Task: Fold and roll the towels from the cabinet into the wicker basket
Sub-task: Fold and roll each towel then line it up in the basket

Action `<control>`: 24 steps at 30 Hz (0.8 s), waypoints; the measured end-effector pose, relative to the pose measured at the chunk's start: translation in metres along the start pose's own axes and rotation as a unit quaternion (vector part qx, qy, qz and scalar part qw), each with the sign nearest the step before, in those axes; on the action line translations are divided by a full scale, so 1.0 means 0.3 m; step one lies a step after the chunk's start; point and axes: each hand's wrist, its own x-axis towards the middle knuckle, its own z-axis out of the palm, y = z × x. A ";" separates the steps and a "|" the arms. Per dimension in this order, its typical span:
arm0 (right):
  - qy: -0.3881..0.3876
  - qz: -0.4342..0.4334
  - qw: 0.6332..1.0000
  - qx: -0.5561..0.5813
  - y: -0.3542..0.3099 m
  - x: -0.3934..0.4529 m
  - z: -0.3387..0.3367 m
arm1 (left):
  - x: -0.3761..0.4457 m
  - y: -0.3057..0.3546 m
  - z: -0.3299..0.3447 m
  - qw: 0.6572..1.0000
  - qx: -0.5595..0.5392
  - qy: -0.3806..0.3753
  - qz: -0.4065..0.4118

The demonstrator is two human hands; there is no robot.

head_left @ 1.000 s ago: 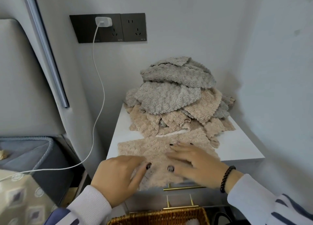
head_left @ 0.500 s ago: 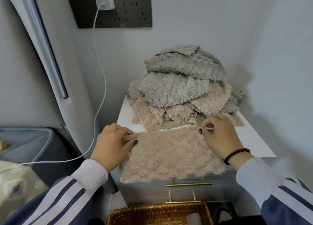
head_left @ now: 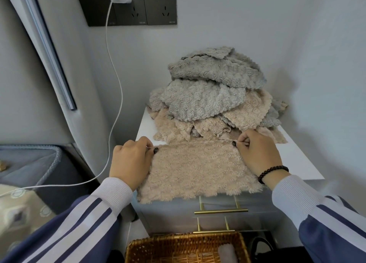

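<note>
You are pinching the far corners of the beige towel [head_left: 198, 169], left hand [head_left: 130, 161] and right hand [head_left: 259, 153] each closing on an edge. The towel is lying between your hands, its near edge overhanging the cabinet top [head_left: 297, 159]; the wicker basket [head_left: 184, 247] is waiting below. Just beyond your grip, the towel pile [head_left: 210, 96] is leaning and risks catching your knuckles and sliding. No writing is showing legibly.

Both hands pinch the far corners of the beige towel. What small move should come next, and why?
Probably draw both corners toward the near edge, folding the beige towel in half. The left hand and right hand each pinch a far corner, and it lies flat on the cabinet.
</note>
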 end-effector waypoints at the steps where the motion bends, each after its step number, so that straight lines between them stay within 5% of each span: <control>1: -0.002 0.003 1.000 -0.002 -0.002 0.002 0.004 | 0.004 0.006 0.005 1.000 0.008 -0.009 -0.009; 6: 0.088 -0.135 0.985 -0.059 -0.077 -0.034 0.000 | 0.012 0.084 -0.007 1.000 0.014 0.019 0.009; 10: -0.019 -0.272 0.962 -0.003 -0.177 -0.153 0.074 | -0.075 0.213 0.000 0.991 -0.074 -0.009 0.110; 16: -0.180 -0.229 0.953 -0.080 -0.145 -0.172 0.125 | -0.137 0.188 0.084 0.982 0.052 -0.148 0.101; 24: -0.263 -0.165 0.931 -0.193 -0.066 -0.117 0.049 | -0.145 0.096 0.049 0.975 0.051 -0.177 0.128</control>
